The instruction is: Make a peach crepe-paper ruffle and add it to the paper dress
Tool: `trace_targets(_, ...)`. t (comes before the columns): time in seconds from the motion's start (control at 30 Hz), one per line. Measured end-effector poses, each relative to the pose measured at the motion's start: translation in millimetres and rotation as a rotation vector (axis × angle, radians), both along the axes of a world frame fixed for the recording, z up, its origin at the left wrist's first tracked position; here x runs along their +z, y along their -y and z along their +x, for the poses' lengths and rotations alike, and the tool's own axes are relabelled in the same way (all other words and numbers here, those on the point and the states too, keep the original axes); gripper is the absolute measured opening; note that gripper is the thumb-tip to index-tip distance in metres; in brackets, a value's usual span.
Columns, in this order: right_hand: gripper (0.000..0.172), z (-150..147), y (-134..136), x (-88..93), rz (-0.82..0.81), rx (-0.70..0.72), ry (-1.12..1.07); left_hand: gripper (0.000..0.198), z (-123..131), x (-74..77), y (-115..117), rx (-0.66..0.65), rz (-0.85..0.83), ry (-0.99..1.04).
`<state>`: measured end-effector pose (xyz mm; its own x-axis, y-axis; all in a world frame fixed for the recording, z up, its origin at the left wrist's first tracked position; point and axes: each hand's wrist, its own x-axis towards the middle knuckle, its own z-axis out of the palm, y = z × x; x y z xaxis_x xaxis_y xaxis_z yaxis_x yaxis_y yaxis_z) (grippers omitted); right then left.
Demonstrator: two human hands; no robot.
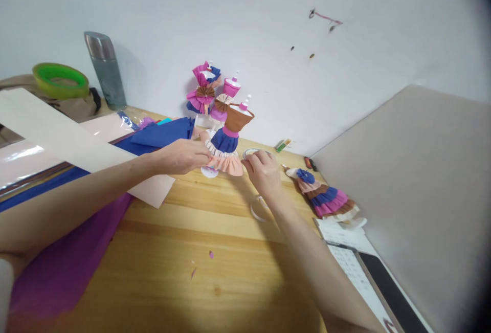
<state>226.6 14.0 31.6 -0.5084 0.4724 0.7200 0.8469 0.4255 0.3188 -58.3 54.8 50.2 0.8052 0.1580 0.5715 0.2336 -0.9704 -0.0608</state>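
Note:
A small mannequin stand wears a paper dress [229, 138] with a brown top, a blue skirt and a peach ruffle at the hem. My left hand [183, 155] pinches the left end of the peach ruffle [227, 164], fingers closed on it. My right hand [262, 170] presses closed fingers against the ruffle's right end. Two more dressed mannequins [210, 93] stand behind, near the wall. A finished layered paper dress [324, 196] lies flat on the wooden table [184, 251] to the right.
Sheets of blue, purple and pale crepe paper [69, 169] cover the table's left side. A grey flask [105, 69] and a green tape ring [60, 80] stand at the back left. A roll of tape [258, 209] lies under my right wrist. A tablet [387, 287] and paper sit front right.

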Motion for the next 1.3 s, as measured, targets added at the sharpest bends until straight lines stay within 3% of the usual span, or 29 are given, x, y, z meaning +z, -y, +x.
trace_targets(0.1, 0.019, 4.0, 1.0, 0.1, -0.014, -0.004, -0.008, 0.02, -0.4, 1.8, 3.0, 0.001, -0.121, 0.038)
trace_targets(0.2, 0.017, 8.9, 5.9, 2.3, -0.04, -0.002, -0.042, 0.019, -0.8, 8.8, 7.9, 0.024, -0.354, 0.118)
trace_targets(0.33, 0.016, 11.5, 26.2, 8.7, -0.14, 0.048, -0.165, 0.015, -2.8, 18.6, 17.3, 0.117, -0.874, 0.226)
trace_targets(0.47, 0.014, 7.0, 55.1, 12.2, -0.351, 0.118, -0.401, 0.014, -6.9, 16.6, 34.0, 0.201, -1.446, 0.314)
trace_targets(0.63, 0.018, 2.0, 73.9, -4.9, -0.67, 0.122, -0.748, 0.019, -13.1, 5.3, 66.8, 0.255, -1.826, 0.434)
trace_targets(0.8, 0.025, -3.0, 73.3, -22.5, -0.983, 0.215, -1.047, 0.025, -20.7, -0.1, 105.8, 0.377, -2.037, 0.524)
trace_targets(1.0, 0.033, -19.2, 68.1, -20.5, -1.34, 0.448, -1.422, 0.021, -26.8, -9.6, 141.6, 0.497, -2.247, 0.701)
trace_targets(1.3, 0.04, -27.0, 79.1, -25.0, -1.312, 0.618, -1.573, 0.025, -21.5, -9.8, 170.2, 0.404, -2.164, 0.778)
